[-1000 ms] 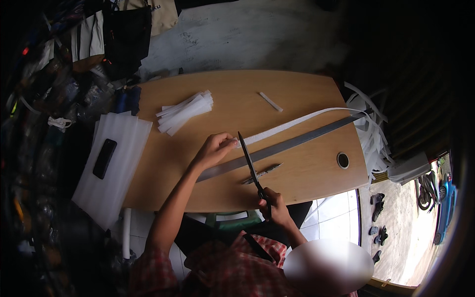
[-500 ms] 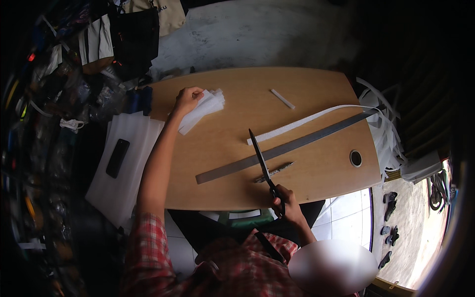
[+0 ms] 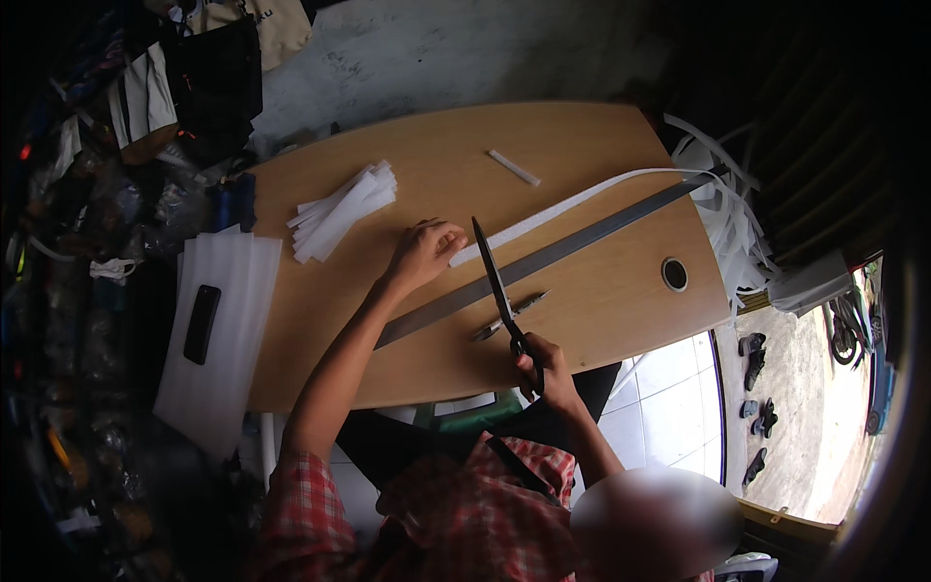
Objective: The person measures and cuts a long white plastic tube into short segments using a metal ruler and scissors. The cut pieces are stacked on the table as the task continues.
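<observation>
shows dark printed letters on one beige cloth bag [image 3: 283, 39] at upper left, partly cut off by shadow and edge. extends the left arm in a red checked sleeve up across a pale brown wooden table with curved edges [image 3: 601, 320], wrist bent, turning the left hand [image 3: 424, 254] rightward with fingers curled. holds those fingertips at the near end of one long, narrow, white strip [image 3: 572, 206]; cannot tell if pinching or merely beside it. bends the right arm in from the lower right, right hand [image 3: 546, 373] wrapped around the handles of one pair of long black scissors [image 3: 497, 281]. points the blades up and slightly left, across the strip near that end; cannot tell whether above or around it. counted besides: one flat grey metal bar [image 3: 582, 240] alongside the strip, one slender silvery pen-like tool [image 3: 495, 331] near the blades, one short white strip [image 3: 514, 167] farther back, one fanned pile of white strips [image 3: 344, 213] to the left, pieces too overlapped to count, one black rectangular phone [image 3: 201, 325] on translucent white sheets [image 3: 242, 320], one tangled heap of white strips [image 3: 722, 228] at the right end.
</observation>
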A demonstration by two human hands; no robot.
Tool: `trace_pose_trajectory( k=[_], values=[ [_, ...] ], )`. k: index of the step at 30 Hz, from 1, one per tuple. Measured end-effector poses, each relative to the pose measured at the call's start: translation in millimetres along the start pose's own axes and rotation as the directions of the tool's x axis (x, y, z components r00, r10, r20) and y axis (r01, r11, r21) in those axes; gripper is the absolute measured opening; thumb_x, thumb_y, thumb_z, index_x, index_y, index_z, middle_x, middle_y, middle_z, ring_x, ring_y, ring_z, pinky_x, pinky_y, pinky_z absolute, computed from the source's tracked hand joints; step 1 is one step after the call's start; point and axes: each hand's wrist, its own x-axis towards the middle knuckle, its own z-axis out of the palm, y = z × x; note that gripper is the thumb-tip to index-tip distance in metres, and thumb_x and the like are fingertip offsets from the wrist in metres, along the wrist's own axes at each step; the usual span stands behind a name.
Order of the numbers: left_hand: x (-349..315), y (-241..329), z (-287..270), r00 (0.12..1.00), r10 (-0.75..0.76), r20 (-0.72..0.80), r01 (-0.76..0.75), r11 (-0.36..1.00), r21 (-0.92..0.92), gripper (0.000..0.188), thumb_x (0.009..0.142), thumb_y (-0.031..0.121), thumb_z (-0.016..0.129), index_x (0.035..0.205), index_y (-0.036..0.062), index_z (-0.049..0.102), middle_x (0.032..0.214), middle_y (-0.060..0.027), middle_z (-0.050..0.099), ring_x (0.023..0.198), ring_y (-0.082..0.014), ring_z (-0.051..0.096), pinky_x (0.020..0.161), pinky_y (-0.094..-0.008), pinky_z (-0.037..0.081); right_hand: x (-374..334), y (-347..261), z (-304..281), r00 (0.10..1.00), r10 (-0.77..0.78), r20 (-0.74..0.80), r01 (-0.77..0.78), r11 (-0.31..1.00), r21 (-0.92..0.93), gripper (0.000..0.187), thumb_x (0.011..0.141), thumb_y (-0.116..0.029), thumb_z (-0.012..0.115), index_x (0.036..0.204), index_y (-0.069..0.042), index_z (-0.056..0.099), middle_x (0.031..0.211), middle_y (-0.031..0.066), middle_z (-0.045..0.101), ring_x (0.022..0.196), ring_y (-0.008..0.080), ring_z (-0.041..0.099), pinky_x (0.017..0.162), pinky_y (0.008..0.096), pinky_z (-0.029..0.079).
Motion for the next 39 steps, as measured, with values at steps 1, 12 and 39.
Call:
trace_pose_trajectory(
  k=[1,12,39],
  values=[
    [-5.7,2.1,8.9,0.999,0.023,-0.029,-0.023,1.0,0.004,0.018,0.094,0.018,0.069,0.105,0.0038,0.071,0.096,-0.0131,0.072,0.09,-0.0298,0.07,0.082,-0.0396,0.054,3.1,-4.1,-3.0,0.997,-0.063,-0.043,0.053,0.979,-0.195,0.059,0.085,-0.053,0.08,0.092,0.001,0.057,0.057,0.005,0.052,0.046,0.0137,0.055,0.045,0.0319,0.042],
    [-64.9,-22.9,17.9,0.993,0.001,-0.121,-0.01,0.997,-0.071,0.018,0.096,0.006,0.064,0.11,-0.0011,0.073,0.099,-0.0161,0.072,0.091,-0.0315,0.068,0.083,-0.0389,0.051,126.9,-105.9,-73.5,0.873,-0.451,0.186,0.218,0.021,-0.976,0.042,0.067,-0.042,0.089,0.09,-0.011,0.074,0.072,0.0073,0.072,0.071,0.0302,0.071,0.064,0.0428,0.053],
    [-134.7,-35.1,-14.2,0.966,0.07,-0.249,-0.044,0.993,0.108,0.025,0.091,0.0,0.069,0.116,0.0027,0.075,0.098,-0.0147,0.062,0.089,-0.0296,0.065,0.079,-0.0397,0.052,242.7,-87.4,-115.3,0.866,-0.31,0.393,0.436,0.081,-0.897,0.051,0.076,-0.005,0.08,0.126,-0.015,0.072,0.105,0.0131,0.069,0.101,0.0339,0.066,0.091,0.0428,0.053]
  ],
)
